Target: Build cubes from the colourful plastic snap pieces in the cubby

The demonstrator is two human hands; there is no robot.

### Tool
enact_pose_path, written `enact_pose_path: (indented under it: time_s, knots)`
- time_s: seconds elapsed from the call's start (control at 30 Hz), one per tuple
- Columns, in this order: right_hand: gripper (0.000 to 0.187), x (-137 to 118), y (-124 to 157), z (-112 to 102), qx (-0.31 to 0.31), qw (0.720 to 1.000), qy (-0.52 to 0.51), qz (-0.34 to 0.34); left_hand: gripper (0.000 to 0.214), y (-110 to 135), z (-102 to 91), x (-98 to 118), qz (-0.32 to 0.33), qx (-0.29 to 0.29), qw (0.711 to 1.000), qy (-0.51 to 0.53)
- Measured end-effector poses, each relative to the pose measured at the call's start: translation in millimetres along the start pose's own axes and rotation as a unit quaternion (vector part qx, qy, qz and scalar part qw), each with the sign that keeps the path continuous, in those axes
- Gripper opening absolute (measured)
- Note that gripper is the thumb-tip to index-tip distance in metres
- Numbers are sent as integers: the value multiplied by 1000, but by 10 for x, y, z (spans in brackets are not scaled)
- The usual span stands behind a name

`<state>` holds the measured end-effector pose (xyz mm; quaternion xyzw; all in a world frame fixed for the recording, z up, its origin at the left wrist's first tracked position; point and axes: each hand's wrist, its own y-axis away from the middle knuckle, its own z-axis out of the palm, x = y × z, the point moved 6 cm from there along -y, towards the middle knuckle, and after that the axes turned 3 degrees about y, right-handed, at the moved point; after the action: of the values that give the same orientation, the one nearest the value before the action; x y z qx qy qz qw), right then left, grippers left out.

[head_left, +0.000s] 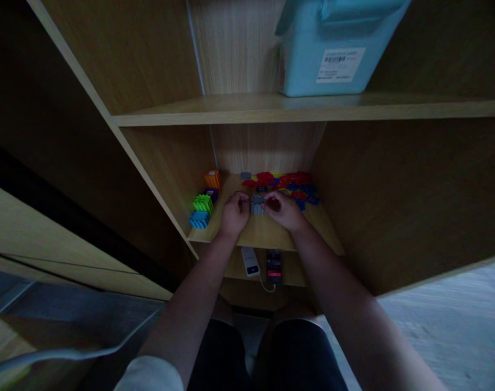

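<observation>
Nearest, a white power bank (250,262) and a phone (274,267) lie on the low ledge. Above them, on the shelf (264,234), the left hand (234,213) and right hand (284,210) each pinch one side of a grey block (256,205) with curled fingers (it sits between them). Blue (199,219), green (202,203) and orange (212,178) cubes line the left wall. A pile of coloured pieces (288,184) lies behind.

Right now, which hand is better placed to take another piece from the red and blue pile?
Right, probably. The right hand sits just in front of the pile; the left hand is across the grey block, nearer the green cube.
</observation>
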<state>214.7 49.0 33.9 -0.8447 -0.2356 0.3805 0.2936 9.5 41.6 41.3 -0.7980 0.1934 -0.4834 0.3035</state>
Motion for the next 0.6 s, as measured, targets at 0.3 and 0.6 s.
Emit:
enact_pose_path:
  time_s: [0.3,0.6]
  knots:
    - [20,-30,-5,0,-7,1000,-8,-15,16,-1,-2,46,2,-10,1000,-7]
    - [21,-48,-25,-47,0,1000,-23,-14,20,-5,-13,-51,7,18,999,-37]
